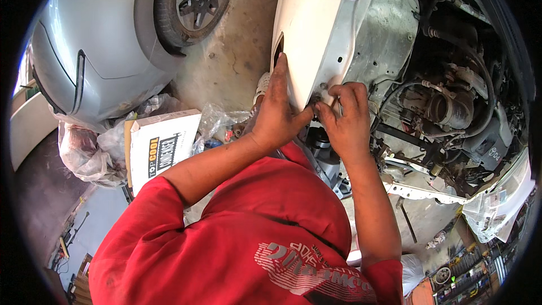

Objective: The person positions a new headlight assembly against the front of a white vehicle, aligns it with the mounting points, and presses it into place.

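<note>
My left hand [275, 110] lies along the outer side of a cream-white car fender [303, 28]. Its index finger stretches up to a dark slot [278, 49] in the panel, while the thumb reaches across to the fender's front corner. At that corner my right hand [345, 117] is closed, fingertips pinched together by the bolt area on the inner edge. A small glint of metal shows between those fingers, but its kind is hidden. The two hands nearly meet there. Just below is a dark round part on a grey metallic housing [327, 161].
The open engine bay [451, 101] with hoses and metal parts lies to the right. A silver car [101, 39] with a black-spoked wheel [200, 0] stands left. Beside me are a white carton [164, 141] and plastic wrapping [84, 152]. Tools [468, 274] lie at the lower right.
</note>
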`<state>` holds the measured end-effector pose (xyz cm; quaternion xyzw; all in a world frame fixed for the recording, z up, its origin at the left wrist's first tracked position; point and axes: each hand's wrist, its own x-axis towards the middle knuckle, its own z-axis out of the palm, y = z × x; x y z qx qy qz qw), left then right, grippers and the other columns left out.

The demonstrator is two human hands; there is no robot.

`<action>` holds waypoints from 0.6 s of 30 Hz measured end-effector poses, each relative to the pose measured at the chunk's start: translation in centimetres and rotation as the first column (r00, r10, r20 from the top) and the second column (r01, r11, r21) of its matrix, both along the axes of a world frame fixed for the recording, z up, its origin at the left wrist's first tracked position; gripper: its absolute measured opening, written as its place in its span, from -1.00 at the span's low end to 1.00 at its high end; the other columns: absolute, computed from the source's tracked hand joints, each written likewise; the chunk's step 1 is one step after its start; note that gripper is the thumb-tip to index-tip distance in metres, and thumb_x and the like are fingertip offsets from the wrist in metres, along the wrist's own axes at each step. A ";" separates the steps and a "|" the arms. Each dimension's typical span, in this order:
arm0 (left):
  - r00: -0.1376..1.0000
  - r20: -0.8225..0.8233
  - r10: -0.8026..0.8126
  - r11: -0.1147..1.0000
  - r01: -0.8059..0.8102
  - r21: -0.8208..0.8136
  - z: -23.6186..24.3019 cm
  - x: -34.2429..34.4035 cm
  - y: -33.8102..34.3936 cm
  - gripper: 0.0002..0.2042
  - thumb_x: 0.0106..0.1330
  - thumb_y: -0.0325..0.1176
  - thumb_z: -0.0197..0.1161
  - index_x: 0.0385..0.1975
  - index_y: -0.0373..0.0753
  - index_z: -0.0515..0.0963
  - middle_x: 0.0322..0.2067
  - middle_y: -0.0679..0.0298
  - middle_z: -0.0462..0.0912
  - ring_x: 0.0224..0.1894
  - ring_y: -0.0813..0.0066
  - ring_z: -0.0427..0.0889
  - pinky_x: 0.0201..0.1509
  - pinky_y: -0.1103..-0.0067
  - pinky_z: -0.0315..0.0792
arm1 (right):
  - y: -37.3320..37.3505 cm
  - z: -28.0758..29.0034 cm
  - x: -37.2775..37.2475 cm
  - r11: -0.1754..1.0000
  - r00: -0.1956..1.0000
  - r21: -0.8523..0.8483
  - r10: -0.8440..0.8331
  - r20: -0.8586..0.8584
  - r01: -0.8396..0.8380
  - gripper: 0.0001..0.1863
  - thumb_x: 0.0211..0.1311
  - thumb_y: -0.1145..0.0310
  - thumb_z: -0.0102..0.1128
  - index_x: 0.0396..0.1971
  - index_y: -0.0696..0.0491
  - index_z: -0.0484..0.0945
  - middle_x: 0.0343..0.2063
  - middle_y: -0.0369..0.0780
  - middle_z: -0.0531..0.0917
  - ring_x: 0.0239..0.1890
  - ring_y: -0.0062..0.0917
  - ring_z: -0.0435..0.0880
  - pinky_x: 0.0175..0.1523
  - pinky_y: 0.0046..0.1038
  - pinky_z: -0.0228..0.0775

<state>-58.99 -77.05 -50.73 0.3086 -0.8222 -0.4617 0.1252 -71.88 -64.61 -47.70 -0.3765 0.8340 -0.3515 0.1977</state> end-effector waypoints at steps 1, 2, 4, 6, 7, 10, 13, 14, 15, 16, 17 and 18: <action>1.000 -0.005 -0.004 1.000 0.004 0.019 -0.1 0.1 0.0 0.14 -0.01 -0.44 0.48 0.49 -0.41 -0.25 0.35 -0.29 0.21 0.37 -0.13 0.33 0.40 0.29 0.28 | 0.3 -0.4 -0.1 0.998 0.999 -0.040 0.038 -0.038 -0.039 -0.66 0.03 0.40 0.48 -0.18 0.03 0.57 -0.17 -0.14 0.46 -0.14 -0.20 0.56 -0.09 -0.21 0.48; 1.000 -0.009 -0.006 0.999 0.006 0.052 -0.1 0.2 -0.1 0.13 -0.01 -0.41 0.49 0.48 -0.44 -0.23 0.35 -0.30 0.19 0.38 -0.17 0.30 0.42 0.27 0.25 | 0.5 -0.8 -0.1 0.998 0.999 -0.059 0.037 -0.012 -0.038 -0.70 0.03 0.41 0.48 -0.22 0.04 0.59 -0.18 -0.14 0.45 -0.14 -0.22 0.55 -0.10 -0.22 0.48; 1.000 -0.017 -0.010 0.993 0.012 0.118 0.1 0.2 -0.2 0.12 -0.01 -0.37 0.50 0.45 -0.51 -0.19 0.36 -0.34 0.14 0.41 -0.25 0.22 0.46 0.24 0.19 | 0.8 -1.3 -0.1 0.995 0.999 -0.096 0.037 0.040 -0.033 -0.77 0.03 0.41 0.48 -0.31 0.04 0.63 -0.19 -0.15 0.45 -0.15 -0.26 0.54 -0.11 -0.25 0.46; 0.999 -0.036 0.012 0.991 -0.007 0.131 0.1 0.1 -0.2 0.12 -0.03 -0.37 0.51 0.46 -0.49 -0.19 0.35 -0.34 0.17 0.39 -0.24 0.25 0.45 0.24 0.21 | 0.5 -1.3 -0.2 0.994 0.999 -0.104 0.029 0.036 -0.026 -0.81 0.02 0.43 0.48 -0.34 0.04 0.65 -0.19 -0.16 0.44 -0.16 -0.28 0.53 -0.12 -0.27 0.46; 0.999 -0.045 0.022 0.990 -0.015 0.137 0.1 0.0 -0.1 0.13 -0.03 -0.37 0.51 0.46 -0.48 -0.19 0.34 -0.34 0.18 0.38 -0.24 0.27 0.44 0.23 0.22 | 0.4 -1.3 -0.2 0.994 0.999 -0.108 0.025 0.035 -0.021 -0.82 0.01 0.44 0.48 -0.36 0.03 0.66 -0.19 -0.16 0.44 -0.16 -0.28 0.53 -0.13 -0.28 0.46; 0.999 -0.035 0.021 0.996 -0.018 0.089 0.4 -0.3 -0.2 0.14 -0.04 -0.37 0.52 0.46 -0.47 -0.19 0.32 -0.33 0.21 0.35 -0.23 0.32 0.41 0.23 0.27 | 0.7 -1.6 -0.3 0.989 0.997 -0.134 0.066 0.026 -0.062 -0.70 0.00 0.45 0.48 -0.23 0.07 0.61 -0.20 -0.13 0.44 -0.15 -0.23 0.52 -0.11 -0.25 0.43; 0.999 -0.045 -0.005 1.000 0.006 0.018 0.1 -0.2 -0.4 0.16 -0.05 -0.37 0.53 0.47 -0.44 -0.22 0.32 -0.33 0.22 0.34 -0.23 0.34 0.39 0.22 0.29 | 0.2 -1.1 0.4 0.993 0.996 -0.103 -0.048 0.078 0.056 -0.48 -0.01 0.44 0.49 -0.03 0.15 0.47 -0.20 -0.10 0.43 -0.15 -0.17 0.51 -0.06 -0.17 0.41; 0.999 -0.050 0.014 0.994 -0.008 0.113 0.1 -0.3 -0.4 0.16 -0.05 -0.37 0.53 0.47 -0.43 -0.23 0.32 -0.33 0.21 0.34 -0.24 0.34 0.39 0.22 0.29 | 0.1 -1.0 0.4 0.994 0.990 -0.065 -0.079 0.113 0.087 -0.43 -0.01 0.43 0.49 0.01 0.17 0.42 -0.19 -0.07 0.45 -0.14 -0.14 0.52 -0.04 -0.16 0.41; 0.998 -0.054 0.034 0.978 -0.022 0.207 0.3 -0.3 -0.5 0.16 -0.04 -0.37 0.52 0.47 -0.43 -0.24 0.32 -0.33 0.21 0.34 -0.24 0.34 0.40 0.22 0.29 | 0.0 -1.0 0.4 0.993 0.983 -0.025 -0.112 0.146 0.117 -0.38 0.00 0.42 0.50 0.05 0.20 0.37 -0.17 -0.05 0.46 -0.13 -0.11 0.53 -0.02 -0.14 0.40; 0.997 -0.057 0.054 0.953 -0.034 0.300 0.3 -0.4 -0.5 0.16 -0.04 -0.38 0.52 0.47 -0.43 -0.24 0.32 -0.33 0.21 0.34 -0.24 0.34 0.40 0.22 0.28 | -0.1 -0.9 0.4 0.989 0.973 0.015 -0.145 0.177 0.145 -0.33 0.01 0.41 0.50 0.09 0.22 0.31 -0.16 -0.02 0.48 -0.11 -0.08 0.54 0.00 -0.12 0.40; 0.998 -0.041 0.051 0.962 -0.038 0.270 0.3 -0.4 -0.5 0.16 -0.04 -0.38 0.52 0.47 -0.42 -0.25 0.33 -0.34 0.20 0.34 -0.24 0.34 0.40 0.22 0.28 | 0.0 -0.8 0.2 0.989 0.965 0.027 -0.147 0.217 0.145 -0.32 0.01 0.41 0.50 0.09 0.22 0.31 -0.14 0.00 0.50 -0.09 -0.06 0.55 0.02 -0.12 0.40; 0.998 -0.026 0.049 0.970 -0.042 0.240 0.2 -0.4 -0.4 0.16 -0.04 -0.38 0.51 0.47 -0.42 -0.26 0.33 -0.34 0.19 0.34 -0.24 0.34 0.41 0.22 0.27 | 0.0 -0.8 0.0 0.989 0.955 0.038 -0.148 0.256 0.143 -0.32 0.02 0.40 0.50 0.10 0.22 0.31 -0.12 0.02 0.53 -0.07 -0.05 0.56 0.04 -0.13 0.40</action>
